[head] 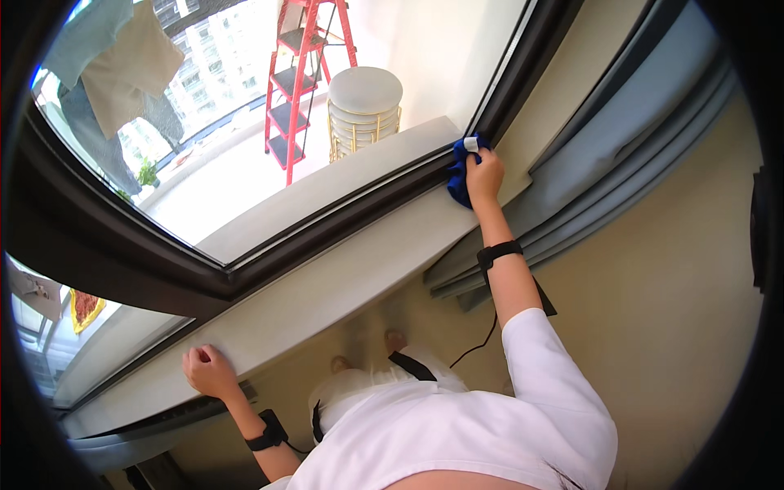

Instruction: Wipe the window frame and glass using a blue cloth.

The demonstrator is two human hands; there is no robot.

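A blue cloth point(459, 184) with a white tag is bunched in my right hand point(486, 174), pressed against the lower right corner of the dark window frame point(343, 226). My left hand point(207, 369) rests on the pale windowsill point(306, 294) at the lower left, its fingers curled, and no object shows in it. Whether those fingers are fully closed is hard to tell. The window's glass pane point(245, 202) stands between me and a balcony.
Beside my right arm hangs a grey-blue curtain point(588, 177). Behind the glass are a red stepladder point(294, 92), stacked round stools point(365, 92) and hanging laundry point(116, 73). A black cable point(481, 346) dangles near my body.
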